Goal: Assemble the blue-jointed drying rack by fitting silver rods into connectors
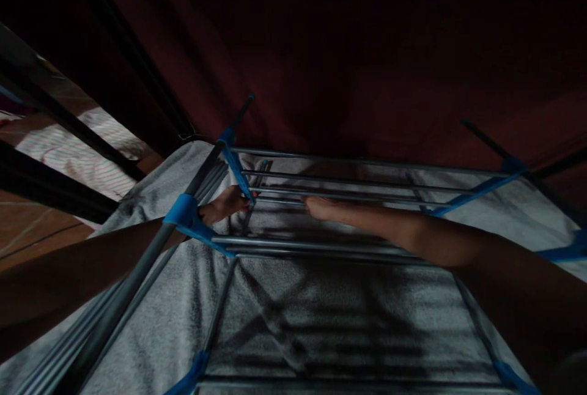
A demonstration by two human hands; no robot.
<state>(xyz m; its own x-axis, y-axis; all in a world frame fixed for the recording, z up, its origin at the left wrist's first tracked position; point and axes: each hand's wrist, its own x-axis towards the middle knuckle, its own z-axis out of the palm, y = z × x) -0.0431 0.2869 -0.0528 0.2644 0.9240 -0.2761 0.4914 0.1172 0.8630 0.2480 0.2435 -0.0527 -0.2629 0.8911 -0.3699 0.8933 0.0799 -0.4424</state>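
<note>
Drying-style rack of slim grey metal tubes with blue plastic brackets stands on a rumpled grey fleecy cloth, in front of the person, in dim light. The left hand reaches in past the near left bracket, its fingers closed on the lower tip of the far left blue plastic bracket. The right hand is closed around a thin grey metal rod, which runs toward that bracket. Beyond hangs a dark red cloth-like backdrop; orange-brown floor tiles show at left.
</note>
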